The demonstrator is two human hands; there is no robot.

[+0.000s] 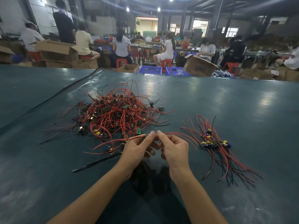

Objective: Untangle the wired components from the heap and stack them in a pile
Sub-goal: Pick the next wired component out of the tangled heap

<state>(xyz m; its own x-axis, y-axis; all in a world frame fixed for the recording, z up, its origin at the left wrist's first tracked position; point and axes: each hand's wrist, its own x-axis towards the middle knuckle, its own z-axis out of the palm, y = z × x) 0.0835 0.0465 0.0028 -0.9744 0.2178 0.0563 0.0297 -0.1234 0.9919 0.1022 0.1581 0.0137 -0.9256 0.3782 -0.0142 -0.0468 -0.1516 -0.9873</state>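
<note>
A tangled heap (113, 113) of small circuit boards with red and black wires lies on the dark green table (226, 110), left of centre. To the right sits a sorted pile (215, 143) of the same components, their wires fanned toward me. My left hand (135, 147) pinches a wired component at its thumb and fingertips, just below the heap's near edge. My right hand (174, 149) pinches a red wire (179, 135) that runs right toward the pile. The two hands' fingertips almost touch.
A black wire bundle (97, 162) lies on the table left of my left wrist. A loose component (161, 108) sits right of the heap. Beyond the table's far edge are cardboard boxes (199, 66), blue crates (149, 69) and several seated people.
</note>
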